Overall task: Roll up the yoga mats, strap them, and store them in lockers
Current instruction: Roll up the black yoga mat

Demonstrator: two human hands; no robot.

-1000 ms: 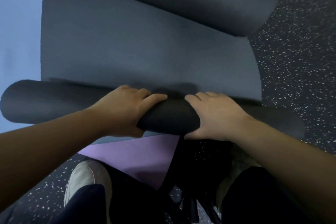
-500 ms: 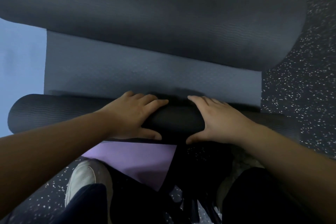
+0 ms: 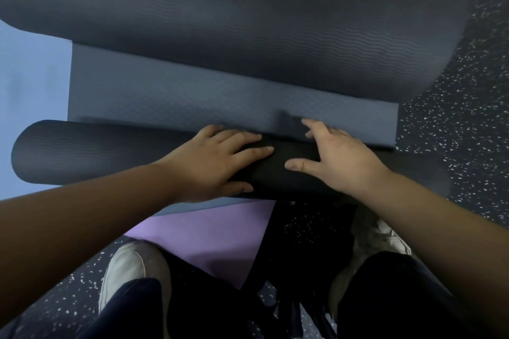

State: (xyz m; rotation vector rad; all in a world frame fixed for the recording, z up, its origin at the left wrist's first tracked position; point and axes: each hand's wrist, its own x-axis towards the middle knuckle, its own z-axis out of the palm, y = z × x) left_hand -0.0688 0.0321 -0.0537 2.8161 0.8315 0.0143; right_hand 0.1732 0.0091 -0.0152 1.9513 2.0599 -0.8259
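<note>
Rolling step under way on the dark yoga mat (image 3: pixel 220 96).

Beyond both hands lies a short flat stretch, then the mat's far end, curled into a fat coil (image 3: pixel 248 25); under the palms sits the near roll (image 3: pixel 110 154). The left hand (image 3: pixel 220 165) and right hand (image 3: pixel 338 159) press flat on it, fingers spread and relaxed, gripping nothing. Next, I judge, an even forward push keeps the edges aligned.
</note>
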